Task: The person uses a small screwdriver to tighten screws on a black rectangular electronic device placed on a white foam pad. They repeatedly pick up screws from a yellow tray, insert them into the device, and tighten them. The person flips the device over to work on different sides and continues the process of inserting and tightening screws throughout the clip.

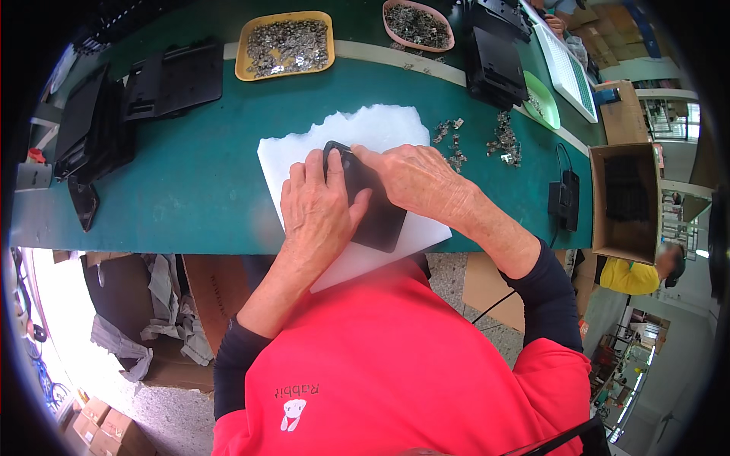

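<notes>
A flat black plastic panel lies tilted on a white foam sheet at the table's near edge. My left hand rests flat on the panel's left side, fingers stretched toward its far end. At the panel's far corner my right hand is closed, thumb and finger pinched together over the edge. Whatever sits in that pinch is too small to make out. Small loose metal clips are scattered just right of the foam, with another heap of metal clips beyond them.
A yellow tray and a pink tray of metal parts stand at the back. Stacked black panels lie left, more black casings right. A green tray, black adapter and cardboard box are at right.
</notes>
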A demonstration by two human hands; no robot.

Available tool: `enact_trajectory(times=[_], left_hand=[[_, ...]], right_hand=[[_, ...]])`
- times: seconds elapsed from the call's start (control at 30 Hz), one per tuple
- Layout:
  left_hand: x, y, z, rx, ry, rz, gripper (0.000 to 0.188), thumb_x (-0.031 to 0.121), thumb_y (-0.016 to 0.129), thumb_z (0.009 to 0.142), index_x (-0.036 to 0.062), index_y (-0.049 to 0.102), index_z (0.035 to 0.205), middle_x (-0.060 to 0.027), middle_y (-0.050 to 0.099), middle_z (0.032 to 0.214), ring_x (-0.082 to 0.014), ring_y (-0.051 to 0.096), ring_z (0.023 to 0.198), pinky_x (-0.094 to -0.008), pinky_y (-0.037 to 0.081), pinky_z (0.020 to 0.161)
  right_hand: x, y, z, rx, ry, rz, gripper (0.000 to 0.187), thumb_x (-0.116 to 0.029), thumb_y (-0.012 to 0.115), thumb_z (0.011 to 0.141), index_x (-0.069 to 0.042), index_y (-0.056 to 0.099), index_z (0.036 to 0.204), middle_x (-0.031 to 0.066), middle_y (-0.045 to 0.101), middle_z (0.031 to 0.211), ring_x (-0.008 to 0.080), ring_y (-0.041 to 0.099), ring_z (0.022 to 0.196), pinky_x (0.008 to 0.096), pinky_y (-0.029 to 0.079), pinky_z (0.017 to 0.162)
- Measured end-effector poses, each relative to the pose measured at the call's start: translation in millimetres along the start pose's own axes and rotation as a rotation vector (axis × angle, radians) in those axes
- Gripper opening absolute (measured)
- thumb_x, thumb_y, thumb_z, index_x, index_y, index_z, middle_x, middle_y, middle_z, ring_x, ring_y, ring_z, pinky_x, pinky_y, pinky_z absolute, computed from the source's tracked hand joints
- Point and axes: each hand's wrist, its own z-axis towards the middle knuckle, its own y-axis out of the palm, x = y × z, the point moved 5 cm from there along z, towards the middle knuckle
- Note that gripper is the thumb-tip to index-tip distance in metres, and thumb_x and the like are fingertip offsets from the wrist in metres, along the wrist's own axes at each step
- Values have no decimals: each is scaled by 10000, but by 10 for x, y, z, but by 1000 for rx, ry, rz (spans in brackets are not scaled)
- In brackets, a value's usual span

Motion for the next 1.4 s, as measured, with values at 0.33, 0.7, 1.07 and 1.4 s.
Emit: enact_trajectory(times=[0.33, 0.7, 1.07, 1.4], left_hand=[[1, 10, -8, 10, 34, -22, 633, 285, 774, 737, -80, 554, 1204, -180, 507, 1177, -304, 507, 932, -391, 443, 760], [-1, 24, 2, 39, 43, -22, 607, 277, 774, 729, -85, 568, 1171, -190, 523, 1150, -314, 522, 930, -397, 460, 762], [1, 32, -24, 75, 18, 17, 628, 308, 781, 730, -62, 569, 1192, -183, 530, 1174, -314, 523, 973, -410, 457, 770], [6, 18, -25, 35, -28, 0, 614, 283, 786, 722, -34, 591, 1211, -195, 531, 1208, -328, 542, 1000, -398, 489, 835]], right_hand=[[-138, -48, 35, 40, -29, -46, 254, -72, 575, 817, 49, 588, 1040, 212, 681, 774, 384, 680, 720, 452, 554, 623], [-159, -77, 82, -37, 38, 25, 334, -23, 565, 807, 25, 587, 1137, 250, 672, 867, 426, 657, 878, 488, 532, 760], [-21, 30, 96, 82, -19, 116, 397, -40, 524, 830, -40, 579, 1224, 251, 675, 839, 424, 664, 814, 498, 529, 719], [-31, 113, 63, 120, -23, -4, 476, -101, 587, 824, -24, 522, 1289, 203, 677, 757, 392, 674, 726, 468, 538, 631]])
